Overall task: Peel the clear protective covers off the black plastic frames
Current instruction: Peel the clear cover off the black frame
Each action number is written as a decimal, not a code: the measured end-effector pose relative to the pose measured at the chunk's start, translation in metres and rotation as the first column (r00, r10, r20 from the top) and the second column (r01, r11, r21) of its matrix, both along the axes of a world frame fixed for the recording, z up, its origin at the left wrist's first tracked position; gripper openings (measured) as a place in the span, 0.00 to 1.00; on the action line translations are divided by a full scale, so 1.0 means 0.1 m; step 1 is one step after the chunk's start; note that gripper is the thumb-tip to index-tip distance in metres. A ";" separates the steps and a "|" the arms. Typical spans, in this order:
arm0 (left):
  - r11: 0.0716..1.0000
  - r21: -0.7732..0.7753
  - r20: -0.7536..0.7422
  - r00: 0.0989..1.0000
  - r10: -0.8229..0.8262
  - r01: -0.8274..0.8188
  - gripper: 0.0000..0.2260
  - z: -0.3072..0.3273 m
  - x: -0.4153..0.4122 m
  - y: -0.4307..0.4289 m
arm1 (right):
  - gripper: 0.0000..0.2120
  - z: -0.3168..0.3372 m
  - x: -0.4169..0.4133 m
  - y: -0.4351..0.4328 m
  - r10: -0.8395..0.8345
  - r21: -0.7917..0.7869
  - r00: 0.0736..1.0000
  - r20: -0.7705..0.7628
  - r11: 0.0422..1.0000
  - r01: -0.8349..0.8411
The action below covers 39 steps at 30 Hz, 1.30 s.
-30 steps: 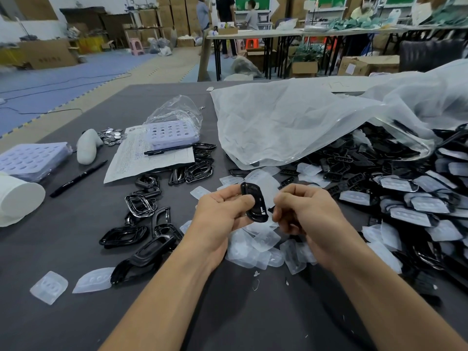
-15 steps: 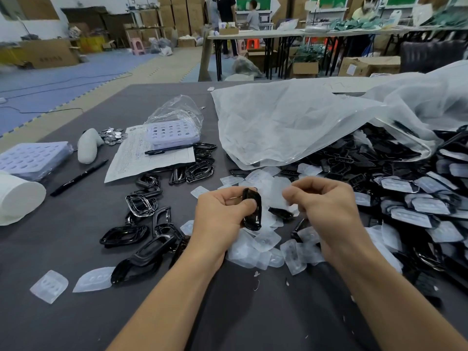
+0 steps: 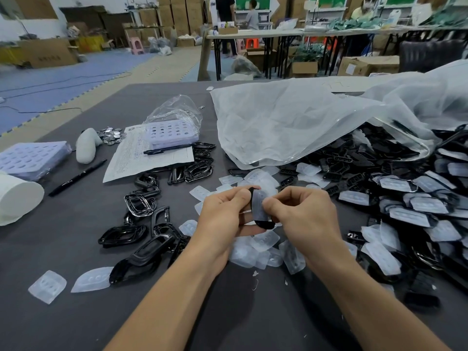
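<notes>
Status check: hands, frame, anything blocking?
Left hand and right hand both pinching one black frame. Clear cover on it, not yet off. Nothing blocking.

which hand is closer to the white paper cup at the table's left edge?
Left. The left hand sits between the white paper cup and the right hand, which is farther right.

Glossy black frames (image 3: 141,259) and milky clear covers (image 3: 92,279) lie on a dark grey table (image 3: 63,325).
</notes>
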<state>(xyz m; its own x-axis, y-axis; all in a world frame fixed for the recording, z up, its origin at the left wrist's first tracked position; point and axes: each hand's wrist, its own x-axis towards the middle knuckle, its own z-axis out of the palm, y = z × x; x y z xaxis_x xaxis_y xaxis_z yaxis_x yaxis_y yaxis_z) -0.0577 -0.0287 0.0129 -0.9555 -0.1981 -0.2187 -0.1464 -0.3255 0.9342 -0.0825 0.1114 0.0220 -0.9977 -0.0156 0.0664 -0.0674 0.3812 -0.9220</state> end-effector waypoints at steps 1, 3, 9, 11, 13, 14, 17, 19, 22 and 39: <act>1.000 -0.001 -0.002 1.000 -0.006 0.006 0.13 0.00 0.00 0.00 | 0.06 -0.01 -0.01 0.00 0.003 0.010 1.000 -0.008 1.000 -0.003; 1.000 -0.001 -0.004 1.000 -0.014 0.014 0.14 0.00 0.00 0.00 | 0.07 -0.02 -0.02 0.01 0.020 0.003 1.000 -0.012 1.000 -0.020; 1.000 0.012 0.000 1.000 -0.003 0.003 0.12 0.00 0.00 0.01 | 0.08 0.00 -0.05 0.03 0.142 -0.145 0.988 0.067 0.981 -0.131; 1.000 0.014 0.006 1.000 0.004 -0.004 0.12 0.00 0.00 0.01 | 0.09 0.01 -0.05 0.03 0.169 -0.201 0.980 0.102 0.969 -0.147; 0.999 0.033 0.006 1.000 0.002 -0.002 0.12 0.01 0.00 0.01 | 0.09 0.01 -0.04 0.03 0.161 -0.156 0.983 0.091 0.977 -0.146; 0.999 0.041 0.004 1.000 -0.003 0.003 0.12 0.01 0.00 0.02 | 0.09 0.01 -0.04 0.03 0.136 -0.081 0.989 0.060 0.988 -0.131; 0.999 0.039 0.002 1.000 -0.010 0.010 0.15 0.02 0.01 0.03 | 0.10 0.00 -0.01 0.02 0.056 0.127 0.995 -0.083 0.991 -0.045; 0.999 0.034 -0.004 1.000 -0.016 0.016 0.15 0.02 0.01 0.03 | 0.12 -0.02 0.02 0.00 0.031 0.189 0.988 -0.153 0.982 -0.001; 0.999 0.040 -0.012 1.000 -0.025 0.025 0.15 0.02 0.01 0.03 | 0.13 -0.03 0.03 -0.02 -0.010 0.227 0.984 -0.176 0.973 0.050; 0.999 0.000 -0.070 0.997 -0.034 0.034 0.12 0.00 0.02 0.01 | 0.11 -0.05 -0.05 0.02 0.060 0.199 0.987 -0.146 0.980 -0.031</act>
